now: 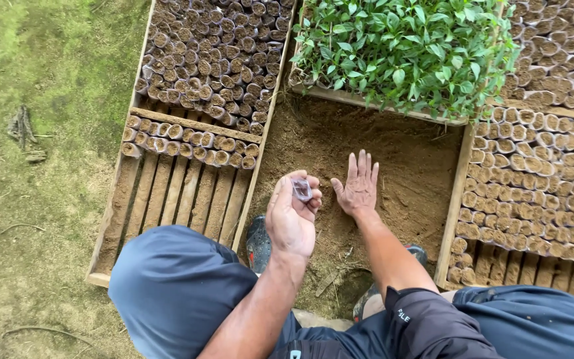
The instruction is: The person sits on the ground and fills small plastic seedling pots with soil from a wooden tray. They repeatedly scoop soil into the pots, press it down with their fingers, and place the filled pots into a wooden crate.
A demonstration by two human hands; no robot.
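From the head view, the ground is outdoors: mossy green earth (41, 73) on the left with a few twigs, and a patch of loose brown soil (406, 173) in the middle, between wooden crates. The person crouches over it, knees in blue-grey cloth at the bottom of the frame, shoes just showing on the soil.

The left hand (292, 214) is curled, palm up, its fingers closed around a small clear plastic nursery bag (302, 190) held above the soil's near edge. The right hand (358, 186) lies open and flat, fingers spread, pressed on the soil just beside the left.

The slatted crate on the left (167, 199) is partly bare, with rows of soil-filled bags (214, 60) packed at its far end. The crate on the right (456, 199) is nearly full of the same bags. At the far side stands a tray of green seedlings (400, 46).
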